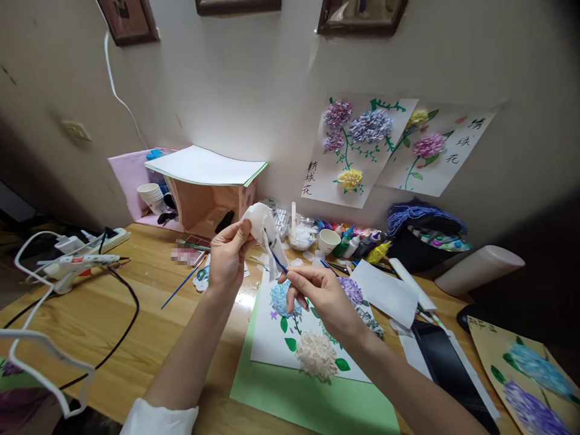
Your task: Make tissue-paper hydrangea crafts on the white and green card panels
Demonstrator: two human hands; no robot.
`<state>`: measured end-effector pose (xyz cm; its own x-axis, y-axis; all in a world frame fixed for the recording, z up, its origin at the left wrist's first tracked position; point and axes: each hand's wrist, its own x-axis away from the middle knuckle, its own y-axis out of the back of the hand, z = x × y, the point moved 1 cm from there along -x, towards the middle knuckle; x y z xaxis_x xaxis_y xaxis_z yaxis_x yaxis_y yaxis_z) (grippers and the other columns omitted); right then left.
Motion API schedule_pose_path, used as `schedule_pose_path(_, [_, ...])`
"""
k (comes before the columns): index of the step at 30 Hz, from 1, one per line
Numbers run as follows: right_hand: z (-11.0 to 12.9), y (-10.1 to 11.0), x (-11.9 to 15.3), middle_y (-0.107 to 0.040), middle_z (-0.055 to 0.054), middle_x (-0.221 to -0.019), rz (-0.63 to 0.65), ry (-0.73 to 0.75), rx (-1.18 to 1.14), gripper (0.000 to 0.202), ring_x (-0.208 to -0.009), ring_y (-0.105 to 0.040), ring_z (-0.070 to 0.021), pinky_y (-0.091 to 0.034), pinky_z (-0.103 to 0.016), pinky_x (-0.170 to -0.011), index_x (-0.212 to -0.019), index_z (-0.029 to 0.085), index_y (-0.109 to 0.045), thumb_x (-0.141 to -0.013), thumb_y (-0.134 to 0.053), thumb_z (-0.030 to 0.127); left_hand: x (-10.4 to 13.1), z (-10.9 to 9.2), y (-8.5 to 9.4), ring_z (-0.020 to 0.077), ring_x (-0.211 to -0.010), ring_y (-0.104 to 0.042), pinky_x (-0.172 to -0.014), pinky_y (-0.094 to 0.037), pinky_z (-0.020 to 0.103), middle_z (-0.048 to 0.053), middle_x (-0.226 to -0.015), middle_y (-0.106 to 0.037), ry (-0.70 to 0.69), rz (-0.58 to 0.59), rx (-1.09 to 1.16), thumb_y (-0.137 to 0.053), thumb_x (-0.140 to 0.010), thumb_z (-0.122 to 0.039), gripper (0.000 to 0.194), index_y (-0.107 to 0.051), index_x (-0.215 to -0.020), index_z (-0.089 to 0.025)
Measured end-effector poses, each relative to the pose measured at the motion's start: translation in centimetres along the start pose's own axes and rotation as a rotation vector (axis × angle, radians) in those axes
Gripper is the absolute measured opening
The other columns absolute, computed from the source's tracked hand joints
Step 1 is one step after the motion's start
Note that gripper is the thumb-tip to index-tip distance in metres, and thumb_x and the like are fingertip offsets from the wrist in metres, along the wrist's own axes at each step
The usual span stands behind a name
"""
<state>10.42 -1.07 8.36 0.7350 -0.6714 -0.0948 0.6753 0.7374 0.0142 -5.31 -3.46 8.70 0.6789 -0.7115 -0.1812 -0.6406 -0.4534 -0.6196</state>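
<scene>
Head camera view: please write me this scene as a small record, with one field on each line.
left hand: pinches a white tissue
right hand: grips a thin blue handle, probably a brush, against the tissue
below hands: white sheet with flowers and green leaves, on a green sheet
table left: glue gun, cables
table back: paper cups, paint bottles
wall: two flower pictures, framed pictures above
unclear: handle's far end
</scene>
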Motion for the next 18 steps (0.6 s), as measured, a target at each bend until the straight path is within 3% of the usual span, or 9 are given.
schedule_pose_path(3, [-0.5,-1.4,0.6,-0.062,-0.001,-0.049,0.041,-0.009,-0.013,0.030,-0.041,-0.039,-0.0086,-0.029,-0.022,-0.043,-0.088,0.015,-0.070,-0.086,-0.050,0.038,-0.9,-1.9,2.3,0.0070,-0.056,-0.062,-0.052,-0.049,0.013,0.000,-0.066,-0.069,-0.041,-0.055,-0.004,-0.079,-0.060,-0.029,0.020,-0.070,-0.069,-0.014])
schedule_pose_path(5, [-1.1,-2.2,1.1,-0.063,-0.001,-0.049,0.061,-0.029,0.041,0.031,-0.042,-0.040,-0.0094,-0.031,-0.022,-0.044,-0.088,0.015,-0.069,-0.087,-0.049,0.038,-2.1,-3.6,4.8,0.0066,-0.063,-0.064,-0.061,-0.051,0.013,0.000,-0.073,-0.071,-0.144,-0.147,0.075,-0.074,-0.066,-0.022,0.011,-0.069,-0.071,-0.015])
schedule_pose_path(7, [-2.3,-2.9,1.2,-0.064,-0.002,-0.051,0.051,-0.051,0.151,0.032,-0.044,-0.043,-0.0105,-0.034,-0.022,-0.046,-0.088,0.015,-0.068,-0.088,-0.046,0.037,-3.2,-5.3,7.7,0.0060,-0.063,-0.063,-0.062,-0.051,0.013,-0.001,-0.072,-0.070,-0.259,-0.285,0.061,-0.069,-0.071,-0.019,0.004,-0.068,-0.070,-0.015])
schedule_pose_path(10, [-5.3,-4.2,0.0,-0.066,-0.001,-0.054,0.070,-0.107,0.410,0.032,-0.051,-0.053,-0.0128,-0.040,-0.023,-0.056,-0.093,0.016,-0.065,-0.091,-0.039,0.034,-3.9,-6.7,11.7,0.0063,-0.064,-0.062,-0.062,-0.050,0.014,0.000,-0.077,-0.070,-0.324,-0.366,-0.070,-0.070,-0.070,-0.022,0.009,-0.068,-0.075,-0.014])
schedule_pose_path(13, [-8.7,-6.4,-2.9,-0.068,-0.002,-0.058,0.172,-0.222,0.846,0.024,-0.070,-0.063,-0.0156,-0.043,-0.023,-0.069,-0.088,0.017,-0.064,-0.089,-0.042,0.027,-3.0,-6.2,14.6,0.0064,-0.061,-0.060,-0.059,-0.047,0.015,0.001,-0.074,-0.068,-0.292,-0.388,-0.183,-0.074,-0.065,-0.032,0.023,-0.067,-0.076,-0.013])
schedule_pose_path(16, [-11.0,-9.2,-6.0,-0.069,-0.017,-0.091,0.108,-0.258,0.980,0.025,-0.088,-0.064,-0.0253,-0.043,-0.030,-0.072,-0.095,0.010,-0.062,-0.087,-0.041,0.020,-1.3,-4.8,16.5,0.0040,-0.049,-0.050,-0.048,-0.039,0.014,-0.003,-0.059,-0.060,-0.203,-0.401,-0.329,-0.076,-0.059,-0.038,0.030,-0.063,-0.068,-0.012])
schedule_pose_path(18, [-11.8,-10.9,-7.4,-0.065,-0.025,-0.099,0.073,-0.278,1.029,0.028,-0.093,-0.063,-0.0309,-0.042,-0.035,-0.073,-0.106,0.003,-0.057,-0.086,-0.040,0.014,-0.2,-3.8,17.4,0.0031,-0.044,-0.044,-0.042,-0.033,0.014,-0.005,-0.052,-0.055,-0.128,-0.377,-0.425,-0.076,-0.058,-0.041,0.033,-0.062,-0.066,-0.012])
